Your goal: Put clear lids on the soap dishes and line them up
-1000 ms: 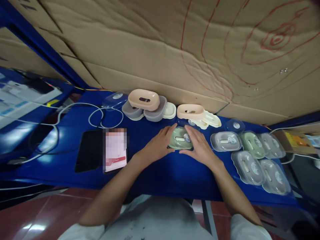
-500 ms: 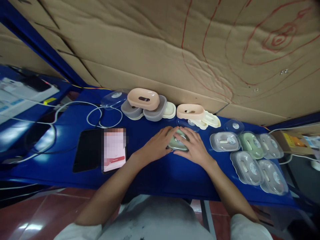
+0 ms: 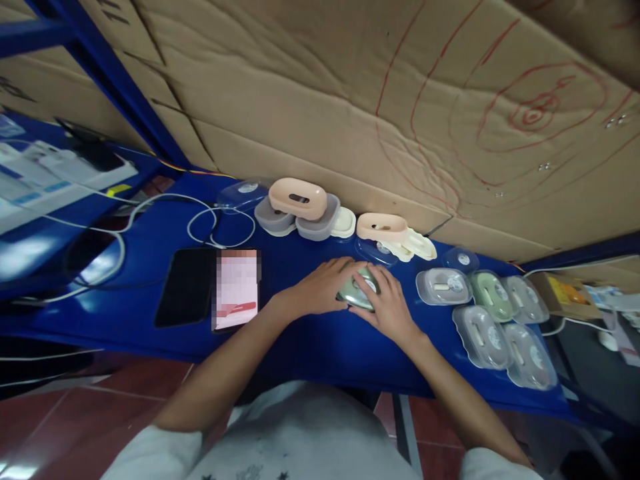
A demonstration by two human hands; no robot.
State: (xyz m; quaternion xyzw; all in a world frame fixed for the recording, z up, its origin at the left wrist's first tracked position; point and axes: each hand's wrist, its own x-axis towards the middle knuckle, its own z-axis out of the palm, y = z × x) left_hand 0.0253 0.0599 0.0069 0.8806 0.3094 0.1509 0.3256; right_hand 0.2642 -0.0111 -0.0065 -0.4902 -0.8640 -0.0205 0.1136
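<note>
Green dish (image 3: 356, 297) is being held between my left hand (image 3: 323, 288) and right hand (image 3: 390, 305). They're now wrapping closer, seemingly steadying it.

You get soft, dimmish light, white glare at left on the worktop (image 3: 310, 350), blurred, stretched edges and a pixelated phone (image 3: 237, 290).

Left hand (image 3: 323, 288) and right hand (image 3: 389, 303) clasp green soap dish (image 3: 354, 293) from both sides, over blue table (image 3: 320, 357). Right: five clear-lidded soap dishes (image 3: 483, 337), four grey, one green. Behind: peach tray (image 3: 299, 208) atop two grey trays (image 3: 314, 229); second peach tray (image 3: 383, 225) by cream inserts (image 3: 424, 245). Left: phone (image 3: 237, 283), screen pixelated, beside black flat device (image 3: 185, 287); white cable (image 3: 187, 233) looped behind. Cardboard (image 3: 300, 120) backs table, red rings drawn.
</note>
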